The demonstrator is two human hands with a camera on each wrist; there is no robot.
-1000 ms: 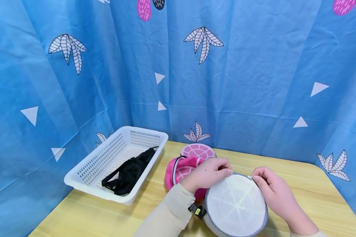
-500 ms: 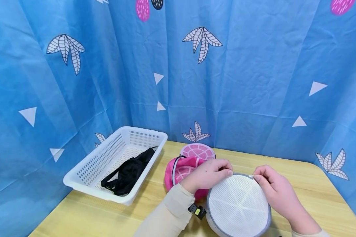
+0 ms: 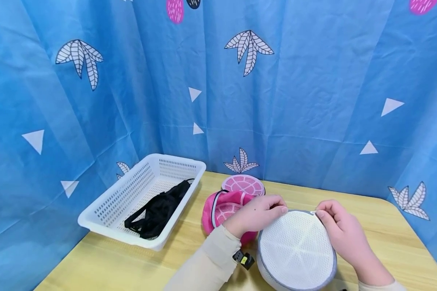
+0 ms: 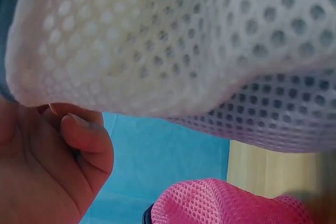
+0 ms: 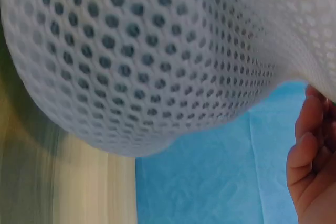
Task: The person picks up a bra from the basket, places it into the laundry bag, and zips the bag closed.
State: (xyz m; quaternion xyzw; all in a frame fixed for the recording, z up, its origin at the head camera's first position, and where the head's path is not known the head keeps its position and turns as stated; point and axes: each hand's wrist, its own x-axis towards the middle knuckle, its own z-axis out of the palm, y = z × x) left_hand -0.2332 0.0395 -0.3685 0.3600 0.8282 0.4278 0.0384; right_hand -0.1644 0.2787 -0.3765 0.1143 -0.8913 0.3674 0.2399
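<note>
A round white mesh laundry bag (image 3: 296, 250) with grey trim stands tilted on the table, its flat face toward me. My left hand (image 3: 260, 212) pinches its edge at the upper left; the fingertips are partly hidden. At the upper right of the same edge, my right hand (image 3: 344, 232) pinches a small light piece that looks like the zipper pull. The wrist views show the mesh (image 4: 157, 35) close up, with the curled fingers of each hand at its edge. Behind my left forearm lies an unzipped pink mesh bag (image 3: 211, 214), partly covered by that hand.
A white perforated basket (image 3: 111, 202) stands at the left, with a black bra (image 3: 158, 212) in it. A second pink round mesh bag (image 3: 243, 185) sits behind the first. Blue patterned curtain (image 3: 306, 101) closes off the back and sides of the wooden table (image 3: 131, 262).
My right hand has slid a little to the right along the bag's edge, and the white bag has shifted slightly right with it. My left hand has stayed nearly in place.
</note>
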